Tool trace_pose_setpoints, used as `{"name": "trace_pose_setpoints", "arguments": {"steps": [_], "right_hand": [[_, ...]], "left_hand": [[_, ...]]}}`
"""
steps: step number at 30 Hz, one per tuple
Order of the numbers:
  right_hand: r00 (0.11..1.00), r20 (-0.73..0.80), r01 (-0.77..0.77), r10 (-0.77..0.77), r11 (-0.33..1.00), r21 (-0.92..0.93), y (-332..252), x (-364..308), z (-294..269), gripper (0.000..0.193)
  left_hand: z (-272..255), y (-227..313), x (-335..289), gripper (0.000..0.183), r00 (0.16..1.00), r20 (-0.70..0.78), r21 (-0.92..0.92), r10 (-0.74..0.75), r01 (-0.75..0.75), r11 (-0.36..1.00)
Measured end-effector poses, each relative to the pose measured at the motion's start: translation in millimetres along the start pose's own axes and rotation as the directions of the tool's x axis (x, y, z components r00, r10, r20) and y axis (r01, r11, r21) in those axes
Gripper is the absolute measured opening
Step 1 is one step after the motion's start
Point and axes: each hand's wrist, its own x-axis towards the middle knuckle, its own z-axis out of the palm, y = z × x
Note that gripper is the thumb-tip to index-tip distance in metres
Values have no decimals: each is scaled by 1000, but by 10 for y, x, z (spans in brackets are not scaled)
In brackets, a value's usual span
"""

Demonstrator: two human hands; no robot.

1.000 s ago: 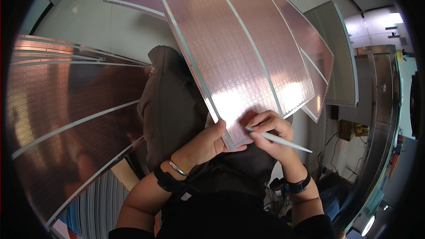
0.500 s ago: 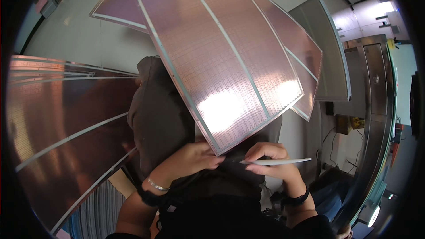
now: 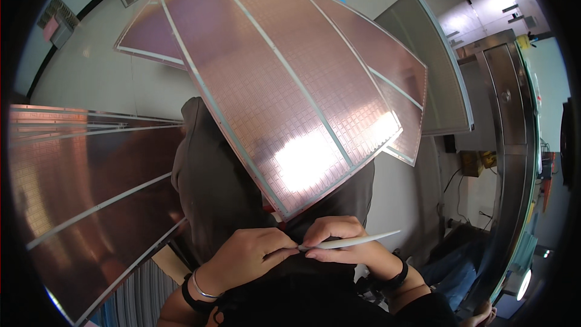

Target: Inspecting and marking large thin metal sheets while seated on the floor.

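My right hand (image 3: pixel 334 235) is closed round a slim white pen-shaped tool (image 3: pixel 357 240), whose tapered tail points right and slightly up. The tool's tip meets the fingertips of my left hand (image 3: pixel 257 251), which are pinched together; whatever lies between them is too small to make out. Just beyond my hands, a large copper-coloured panel (image 3: pixel 272 85) with a fine grid pattern and pale strips rests over my lap. Its near corner points toward me, above my fingers, and bright glare covers part of its near end.
Another copper panel (image 3: pixel 407 94) lies under the first. Beyond it stands a grey framed panel (image 3: pixel 433 66). More copper sheets (image 3: pixel 109 175) are at my left, above a stack of grey sheets (image 3: pixel 142 293). A metal-edged bench (image 3: pixel 514 127) runs along the right; a person's hand (image 3: pixel 482 313) shows lower right.
My left hand has come away from the panel's near corner, down toward me. The right hand has moved left with the tool, bringing its tip to the left fingertips.
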Motion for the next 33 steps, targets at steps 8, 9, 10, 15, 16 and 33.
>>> {"name": "trace_pose_setpoints", "arguments": {"steps": [8,9,10,15,16,33], "right_hand": [[973,-231,15,-21,999,-28,87,2,-342,9],[946,-300,79,-122,985,-153,103,52,-440,8],[924,-356,10,-141,938,-346,67,105,-510,10],[917,-318,10,-242,808,-589,159,209,-624,19],[916,-319,9,-241,810,-586,181,209,-631,19],[881,-196,165,-430,669,-725,363,142,-584,21]], "left_hand": [[-72,-57,-6,8,890,-196,-347,-412,330,878],[-84,-113,2,13,866,-213,-394,-452,348,851],[-99,-152,12,19,839,-232,-437,-493,363,823],[-14,-285,82,24,831,-199,-455,-520,391,800],[-5,-275,124,26,830,-241,-434,-504,372,820],[157,-553,437,40,851,-134,-951,-507,33,307]]}}
